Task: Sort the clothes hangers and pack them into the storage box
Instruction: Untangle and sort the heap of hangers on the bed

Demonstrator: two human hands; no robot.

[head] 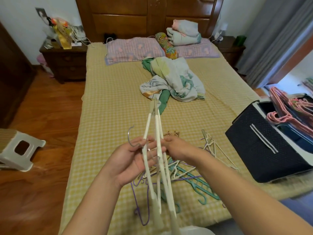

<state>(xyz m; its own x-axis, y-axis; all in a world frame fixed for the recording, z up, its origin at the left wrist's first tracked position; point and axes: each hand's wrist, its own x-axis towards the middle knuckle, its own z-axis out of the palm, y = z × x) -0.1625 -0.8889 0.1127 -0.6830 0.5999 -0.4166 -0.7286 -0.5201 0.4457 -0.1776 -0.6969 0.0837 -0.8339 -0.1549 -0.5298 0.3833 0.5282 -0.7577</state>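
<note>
Bedsheet (118, 106): yellow and white check. White hangers (158, 160), cream-white with grey metal hooks, centre frame. Loose hangers (186, 173) on sheet below centre: teal, purple, white, mixed. Storage box (259, 150), right edge: dark navy, fine dotted texture, white-grey strap; pink hangers (284, 114) inside. Crumpled blanket (176, 82), mid-bed: pale grey-white with teal and yellow-green print, green lining. Pillows (135, 48), top: lilac stripes with peach motifs. Stool (20, 150), left: white. Floor (42, 107), headboard (149, 16): reddish-brown wood. Curtain (271, 34), upper right: grey.
</note>
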